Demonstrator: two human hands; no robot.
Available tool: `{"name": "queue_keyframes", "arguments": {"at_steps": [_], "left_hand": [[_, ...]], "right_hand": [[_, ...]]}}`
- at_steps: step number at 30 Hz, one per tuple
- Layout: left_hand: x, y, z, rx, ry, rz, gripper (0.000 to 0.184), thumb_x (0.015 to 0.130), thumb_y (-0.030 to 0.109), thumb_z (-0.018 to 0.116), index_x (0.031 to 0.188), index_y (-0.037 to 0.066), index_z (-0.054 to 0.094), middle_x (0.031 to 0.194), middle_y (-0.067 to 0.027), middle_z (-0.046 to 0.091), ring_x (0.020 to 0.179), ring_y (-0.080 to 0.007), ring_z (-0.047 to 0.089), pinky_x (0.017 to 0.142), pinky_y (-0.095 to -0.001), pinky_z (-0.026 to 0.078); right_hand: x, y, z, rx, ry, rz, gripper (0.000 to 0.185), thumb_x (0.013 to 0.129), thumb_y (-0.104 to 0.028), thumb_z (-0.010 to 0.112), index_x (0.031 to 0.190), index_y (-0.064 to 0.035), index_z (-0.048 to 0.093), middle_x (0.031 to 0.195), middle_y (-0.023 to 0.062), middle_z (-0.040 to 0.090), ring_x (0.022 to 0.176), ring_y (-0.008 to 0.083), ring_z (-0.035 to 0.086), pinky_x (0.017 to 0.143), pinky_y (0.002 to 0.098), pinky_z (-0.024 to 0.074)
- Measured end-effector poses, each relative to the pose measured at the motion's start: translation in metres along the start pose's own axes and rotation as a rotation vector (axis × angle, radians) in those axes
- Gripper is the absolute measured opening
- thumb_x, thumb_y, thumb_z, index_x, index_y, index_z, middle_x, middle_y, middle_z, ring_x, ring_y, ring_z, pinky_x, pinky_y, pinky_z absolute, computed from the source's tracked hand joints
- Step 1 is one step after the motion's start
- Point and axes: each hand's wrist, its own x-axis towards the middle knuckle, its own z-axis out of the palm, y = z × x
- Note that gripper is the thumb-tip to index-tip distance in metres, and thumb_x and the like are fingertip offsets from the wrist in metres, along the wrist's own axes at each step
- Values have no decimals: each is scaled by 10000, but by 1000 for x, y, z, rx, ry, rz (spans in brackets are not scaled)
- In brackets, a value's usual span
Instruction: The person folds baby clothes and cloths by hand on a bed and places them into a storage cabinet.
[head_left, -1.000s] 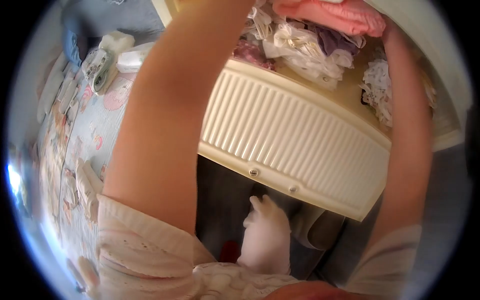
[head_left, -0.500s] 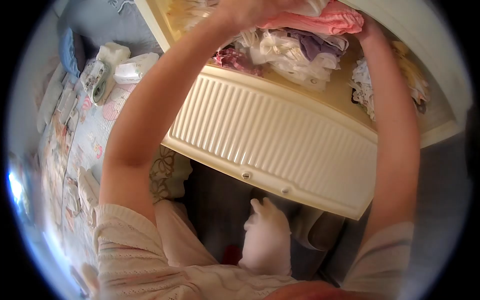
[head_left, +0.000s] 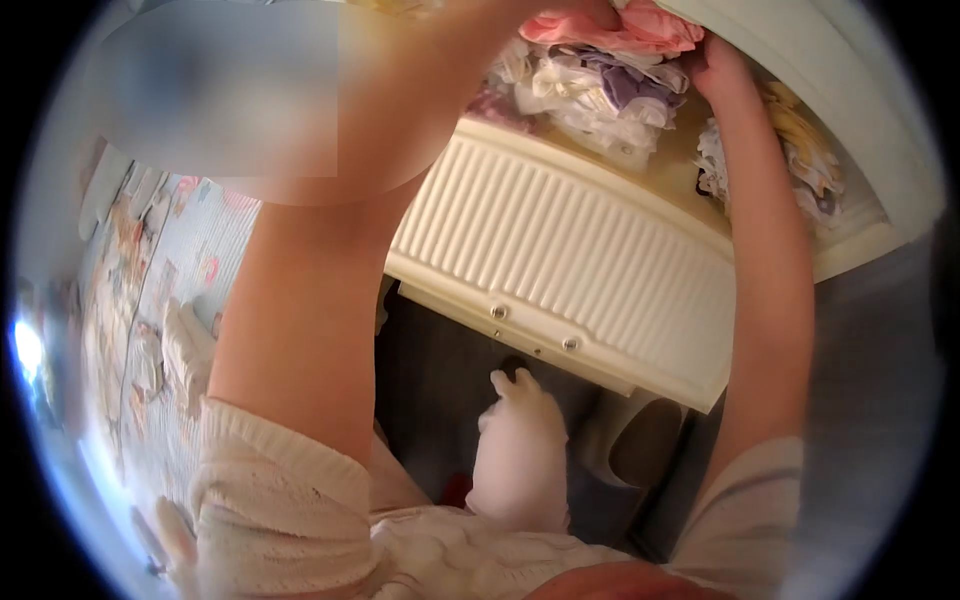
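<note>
A pink garment [head_left: 655, 28] lies bunched on top of a pile of white and purple clothes [head_left: 625, 85] in an open drawer. My left hand [head_left: 568, 10] reaches over from the left at the top edge of the view. Its fingers press into the pink garment, and part of the hand is cut off. At the right end of the pile is my right hand [head_left: 718, 72], with curled fingers at the garment's edge; the fingertips are partly hidden. The drawer's ribbed cream front [head_left: 560, 240] faces me, below both hands.
More folded clothes [head_left: 800, 150] lie at the drawer's right side, beyond my right forearm. A bed with a patterned cover [head_left: 215, 250] is on the left. Below the drawer show a white-clothed leg [head_left: 520, 450] and dark floor [head_left: 425, 400]. A blurred patch hides the upper left.
The pink garment has shifted slightly left and now rests lower on the pile. My left forearm has swung right. The view has turned a little, and the drawer front sits a bit higher.
</note>
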Motion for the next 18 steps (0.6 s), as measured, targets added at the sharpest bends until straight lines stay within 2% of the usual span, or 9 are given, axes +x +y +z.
{"name": "queue_keyframes", "arguments": {"at_steps": [2,4,6,7,8,9,10,13,18], "left_hand": [[-14,8,-6,31,31,11,577,672,336,678,1188,142,508,1018,-112,583,1020,-253,512,865,-427,403],[-41,28,-13,44,142,46,594,666,345,682,1198,148,505,1025,-112,582,1032,-256,509,874,-432,399],[-93,41,-2,71,376,88,612,661,354,686,1209,155,502,1032,-112,581,1043,-259,505,883,-438,395],[-133,33,13,180,565,116,514,668,304,702,1069,25,539,1067,-178,527,1011,-289,499,821,-426,429],[-164,27,27,90,487,118,632,590,319,719,1138,72,525,1200,-200,441,1172,-349,365,920,-464,343],[-215,27,33,-5,454,134,633,603,274,701,1181,109,504,1216,-189,429,1189,-349,352,943,-461,325],[-264,19,28,-20,351,120,606,609,211,684,1177,109,498,1233,-179,410,1208,-351,327,942,-471,321],[-386,-14,32,-21,138,-103,554,624,105,664,1156,106,510,1256,-163,403,1235,-356,300,956,-476,309],[-534,-38,-37,143,272,-379,462,648,29,622,1097,103,545,1217,-134,459,1197,-347,372,957,-451,340]], "right_hand": [[-12,1,-9,29,97,-26,361,854,-258,549,1143,-44,511,1129,105,550,997,221,536,874,382,454],[-24,3,-34,-70,252,-7,216,847,-141,579,1037,-38,562,976,58,584,922,171,553,776,305,476],[-97,-13,-35,-103,67,24,349,894,-224,505,1194,-49,477,1210,101,495,1110,198,472,925,347,387],[-92,0,-53,-194,69,72,401,919,-263,435,1257,-47,428,1294,123,434,1207,217,398,1002,387,307],[-122,-12,-38,-178,92,76,418,927,-261,393,1282,-39,395,1322,141,408,1247,234,357,1030,422,261],[-149,-18,-41,-243,-30,41,422,930,-266,366,1274,-23,395,1345,148,386,1269,245,333,1033,433,235],[-191,-21,-9,-242,91,86,424,930,-265,365,1265,-8,402,1339,148,397,1260,240,343,1008,415,258],[-288,-11,2,-343,-125,173,369,912,-188,416,1222,11,445,1248,140,482,1169,220,434,952,361,321],[-444,58,47,-608,-598,474,305,852,-30,491,1155,-3,505,1184,123,520,1111,237,479,966,350,353]]}}
